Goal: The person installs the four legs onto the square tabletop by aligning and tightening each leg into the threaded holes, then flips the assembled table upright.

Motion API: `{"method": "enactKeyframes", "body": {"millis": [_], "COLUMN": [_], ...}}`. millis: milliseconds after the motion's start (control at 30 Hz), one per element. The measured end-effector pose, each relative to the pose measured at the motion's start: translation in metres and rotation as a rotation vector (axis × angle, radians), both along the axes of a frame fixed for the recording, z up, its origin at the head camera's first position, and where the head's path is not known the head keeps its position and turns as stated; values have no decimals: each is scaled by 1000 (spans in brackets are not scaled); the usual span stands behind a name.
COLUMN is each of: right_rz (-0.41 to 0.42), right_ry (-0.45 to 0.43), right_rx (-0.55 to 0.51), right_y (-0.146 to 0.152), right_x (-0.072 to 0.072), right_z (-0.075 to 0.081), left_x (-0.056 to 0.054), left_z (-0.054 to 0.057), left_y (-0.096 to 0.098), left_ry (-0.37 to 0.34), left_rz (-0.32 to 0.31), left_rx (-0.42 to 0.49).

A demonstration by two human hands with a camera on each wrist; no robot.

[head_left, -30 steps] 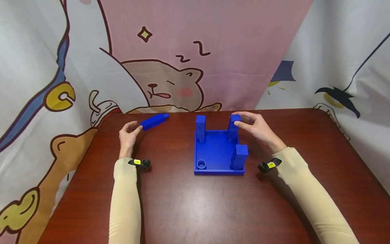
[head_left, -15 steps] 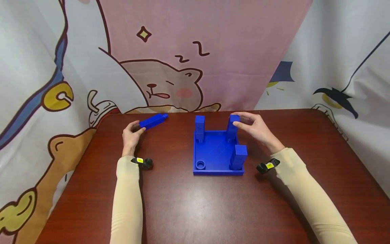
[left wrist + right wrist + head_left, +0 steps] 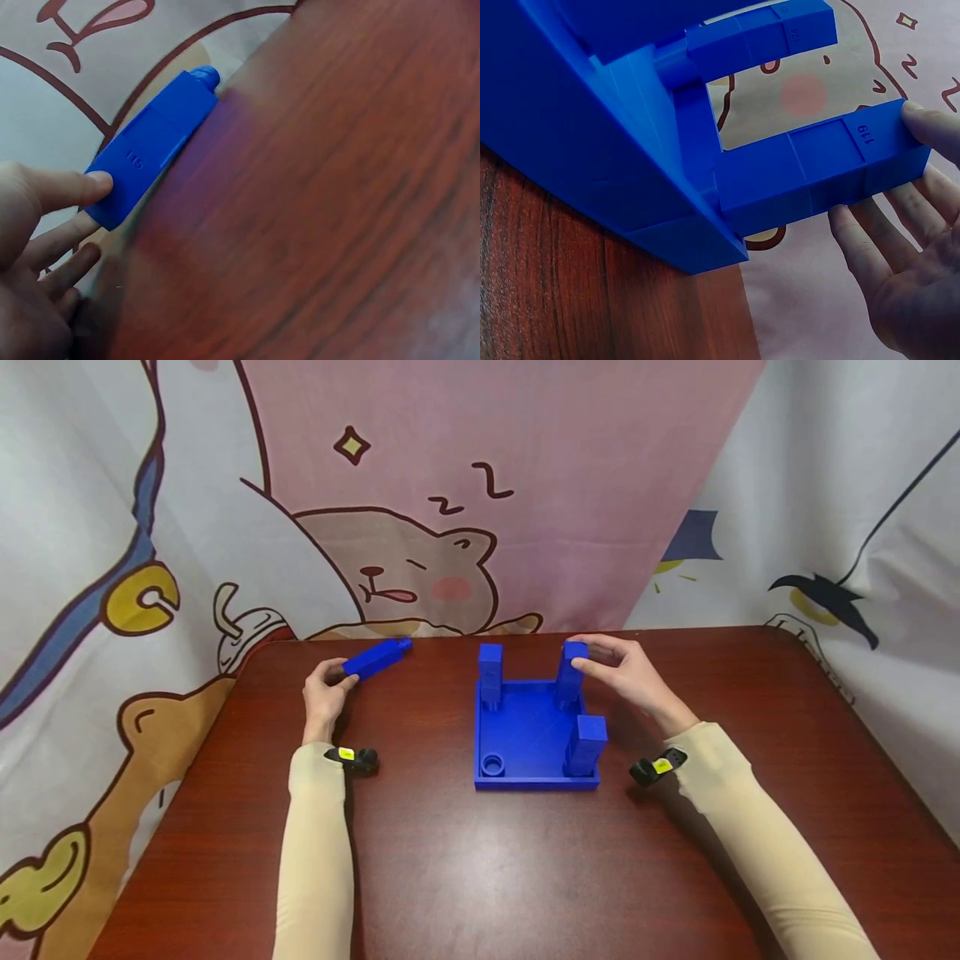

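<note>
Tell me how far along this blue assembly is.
Looks done: far-left leg and near-right leg stand in corners of the blue tray. In hand: the right hand grips the far-right leg, also standing; the left hand pinches a loose leg. Remaining: the near-left socket is bare, so the loose leg probably goes there.

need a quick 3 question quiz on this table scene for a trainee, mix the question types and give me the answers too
1. Pick one: how many posts stand in the blue tray? A) two B) three C) four
2. True or false: the left hand holds a post outside the tray.
3. Fill the gap: seen from the person's side, the bare round socket sits at the tray's near-____ corner.

Key: 1. B; 2. True; 3. left
</note>
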State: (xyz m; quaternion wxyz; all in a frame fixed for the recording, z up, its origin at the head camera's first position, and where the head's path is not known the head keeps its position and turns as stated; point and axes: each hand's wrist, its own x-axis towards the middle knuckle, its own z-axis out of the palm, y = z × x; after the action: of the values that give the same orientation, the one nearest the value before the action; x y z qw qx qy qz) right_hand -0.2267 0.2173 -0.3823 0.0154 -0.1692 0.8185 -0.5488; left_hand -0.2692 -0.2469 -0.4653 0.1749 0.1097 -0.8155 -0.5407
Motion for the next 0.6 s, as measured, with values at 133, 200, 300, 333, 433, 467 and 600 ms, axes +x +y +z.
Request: {"method": "enactKeyframes", "body": {"millis": [133, 200, 300, 333, 433, 467, 600], "right_rz": [-15, -15, -5, 0, 12, 14, 18], "right_ry": [-11, -10, -5, -2, 7, 8, 17], "right_rx": [-2, -2, -10, -13, -22, -28, -29], "right_y": [3, 3, -1, -2, -7, -7, -9], "right_x": [-5, -4, 2, 5, 11, 12, 13], "right_z": [-9, -7, 2, 5, 14, 15, 18], "left_x": [3, 4, 4, 5, 6, 7, 10], "left_z": [4, 8, 13, 15, 20, 21, 30], "left_y": [0, 2, 3, 4, 6, 7, 9], "left_ry": [37, 61, 92, 105, 137, 148, 159], "left_rz": [-45, -68, -94, -103, -130, -139, -168], "left_rx": [3, 16, 43, 59, 98, 112, 144]}}
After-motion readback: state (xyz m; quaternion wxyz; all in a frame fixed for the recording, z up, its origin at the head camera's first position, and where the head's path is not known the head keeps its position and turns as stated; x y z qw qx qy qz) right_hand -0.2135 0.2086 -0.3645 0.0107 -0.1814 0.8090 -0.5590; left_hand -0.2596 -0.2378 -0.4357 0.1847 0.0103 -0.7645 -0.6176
